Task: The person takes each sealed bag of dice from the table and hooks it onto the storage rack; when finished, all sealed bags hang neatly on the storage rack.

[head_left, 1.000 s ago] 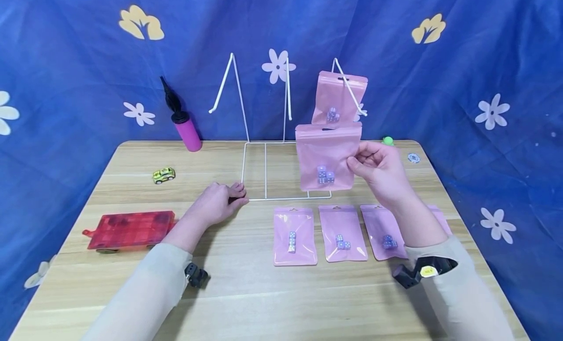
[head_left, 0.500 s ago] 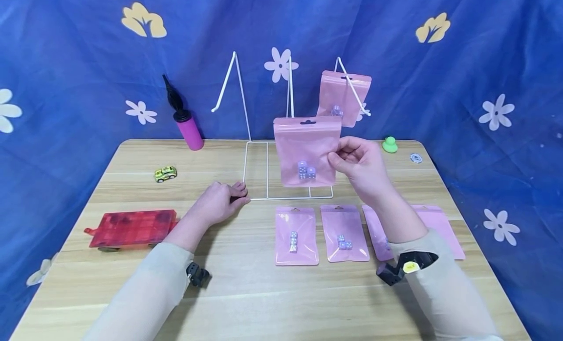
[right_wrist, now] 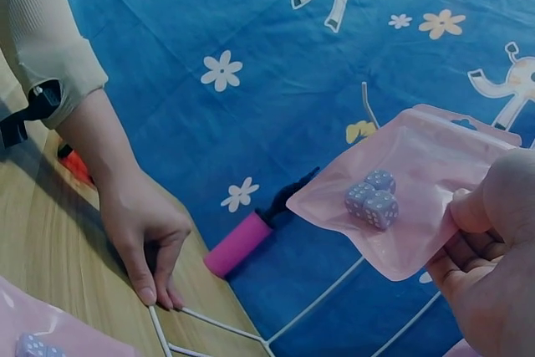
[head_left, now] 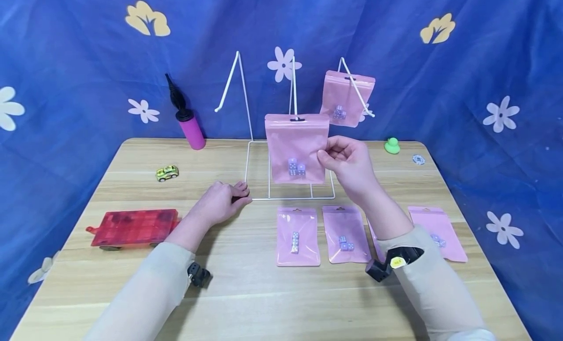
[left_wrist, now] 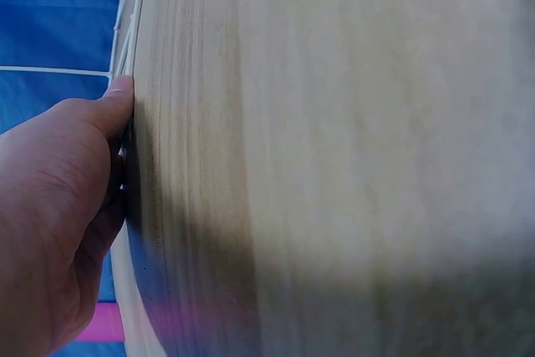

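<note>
My right hand pinches the right edge of a pink zip bag between thumb and fingers. Several purple dice sit low inside it. The bag hangs upright, its top slot at the tip of the middle prong of a white wire rack; whether the tip is through the slot I cannot tell. My left hand holds the front left corner of the rack's base, thumb and fingertips at the wire. A second pink bag with dice hangs on the right prong.
Pink dice bags lie in a row along the front, among them one and another; my right forearm partly covers one. To the left are a red toy wagon, a toy car and a pink pump. A green duck and a chip stand back right.
My right hand has carried the bag left and slightly up, from before the right prong to the middle prong. The left hand has stayed at the rack's corner.
</note>
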Demonstrator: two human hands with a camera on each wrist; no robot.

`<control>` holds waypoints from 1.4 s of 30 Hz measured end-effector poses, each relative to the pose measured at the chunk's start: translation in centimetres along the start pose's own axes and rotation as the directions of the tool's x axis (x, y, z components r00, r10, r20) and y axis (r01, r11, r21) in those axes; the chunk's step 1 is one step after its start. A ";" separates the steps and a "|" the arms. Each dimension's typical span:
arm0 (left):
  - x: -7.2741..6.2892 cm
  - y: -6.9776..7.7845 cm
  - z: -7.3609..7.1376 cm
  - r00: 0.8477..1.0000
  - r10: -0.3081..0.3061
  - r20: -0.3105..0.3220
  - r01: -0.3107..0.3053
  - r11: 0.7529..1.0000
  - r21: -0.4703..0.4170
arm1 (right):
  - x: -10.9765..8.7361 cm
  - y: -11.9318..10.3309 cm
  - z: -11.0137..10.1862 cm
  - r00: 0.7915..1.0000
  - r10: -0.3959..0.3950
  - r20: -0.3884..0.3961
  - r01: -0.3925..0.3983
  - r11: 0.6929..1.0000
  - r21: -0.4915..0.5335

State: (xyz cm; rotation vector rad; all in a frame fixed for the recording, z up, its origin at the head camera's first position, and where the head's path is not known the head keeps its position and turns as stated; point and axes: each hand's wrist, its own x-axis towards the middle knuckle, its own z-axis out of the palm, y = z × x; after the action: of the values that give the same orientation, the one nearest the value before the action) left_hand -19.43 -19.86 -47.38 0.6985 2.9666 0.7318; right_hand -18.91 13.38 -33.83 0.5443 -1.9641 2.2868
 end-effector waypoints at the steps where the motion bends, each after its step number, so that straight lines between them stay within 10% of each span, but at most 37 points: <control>1: 0.0 0.0 0.0 1.000 0.000 0.001 0.000 1.000 -0.001 | 0.1 0.1 0.0 1.000 0.005 -0.006 -0.005 1.000 -0.006; 42: 0.1 -0.3 0.3 1.000 0.009 -0.018 -0.009 1.000 -0.025 | 8.3 3.5 0.6 0.982 0.091 -0.166 -0.100 0.994 -0.048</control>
State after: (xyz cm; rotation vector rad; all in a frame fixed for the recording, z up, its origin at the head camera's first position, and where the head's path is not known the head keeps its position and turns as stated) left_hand -19.60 -19.93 -47.72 0.7079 2.9668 0.7778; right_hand -27.51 10.73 -34.45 0.2525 -2.0080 2.2417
